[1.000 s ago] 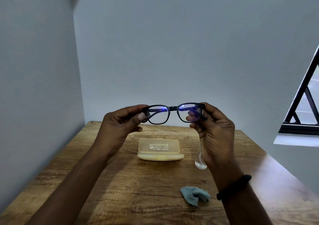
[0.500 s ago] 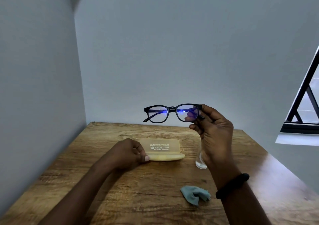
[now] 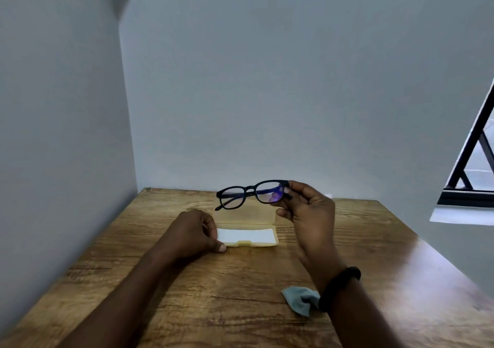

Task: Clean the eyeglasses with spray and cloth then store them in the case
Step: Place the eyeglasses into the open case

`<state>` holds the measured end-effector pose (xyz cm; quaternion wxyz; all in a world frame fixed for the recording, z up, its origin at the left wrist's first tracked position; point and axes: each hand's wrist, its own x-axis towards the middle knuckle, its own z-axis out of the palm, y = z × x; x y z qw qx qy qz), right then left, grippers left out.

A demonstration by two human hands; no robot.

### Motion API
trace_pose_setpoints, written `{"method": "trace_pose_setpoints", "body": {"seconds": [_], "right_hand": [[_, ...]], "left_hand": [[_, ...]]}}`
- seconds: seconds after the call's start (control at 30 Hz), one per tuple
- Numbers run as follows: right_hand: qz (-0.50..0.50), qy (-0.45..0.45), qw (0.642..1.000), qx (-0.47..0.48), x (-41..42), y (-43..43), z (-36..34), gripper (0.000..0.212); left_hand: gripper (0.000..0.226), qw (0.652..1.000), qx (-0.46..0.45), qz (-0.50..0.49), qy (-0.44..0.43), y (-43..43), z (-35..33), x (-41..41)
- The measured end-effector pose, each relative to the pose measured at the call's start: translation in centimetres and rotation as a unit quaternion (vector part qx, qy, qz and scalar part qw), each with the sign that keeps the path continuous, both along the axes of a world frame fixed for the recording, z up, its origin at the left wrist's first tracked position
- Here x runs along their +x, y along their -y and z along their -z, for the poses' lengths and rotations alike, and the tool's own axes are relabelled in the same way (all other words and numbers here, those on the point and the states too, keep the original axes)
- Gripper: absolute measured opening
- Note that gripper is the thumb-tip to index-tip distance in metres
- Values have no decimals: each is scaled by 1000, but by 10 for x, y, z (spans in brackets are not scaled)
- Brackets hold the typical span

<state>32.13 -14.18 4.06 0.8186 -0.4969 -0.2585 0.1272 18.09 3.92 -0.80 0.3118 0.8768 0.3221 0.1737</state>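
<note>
One case, now apparently open.

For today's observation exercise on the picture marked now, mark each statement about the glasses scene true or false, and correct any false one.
1. The case lies open on the table. True.
2. The left hand holds the glasses. False: the right hand holds them by one end; the left hand rests at the case.
3. The glasses are already inside the case. False: they are held in the air above it.
4. The cloth lies on the table by the right wrist. True.
5. The right wrist wears a dark band. True.
</note>
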Motion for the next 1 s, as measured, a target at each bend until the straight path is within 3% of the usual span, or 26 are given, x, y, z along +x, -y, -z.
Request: {"method": "trace_pose_setpoints", "body": {"seconds": [0.4,0.67,0.8,0.87,1.0], "right_hand": [[-1,-100,989,-113,1,-26,43,12],[24,-102,982,-158,5,-30,55,15],[72,-29,970,-230,7,-34,63,23],[119,78,946,-291,7,-33,63,22],[168,330,828,-420,7,-26,64,33]], "left_hand": [[90,999,1,19,29,-15,8,-4],[106,999,14,39,27,-19,11,-3],[107,999,14,42,29,-19,12,-2],[108,999,18,41,27,-20,12,-2],[108,999,24,38,20,-21,11,-2]]}}
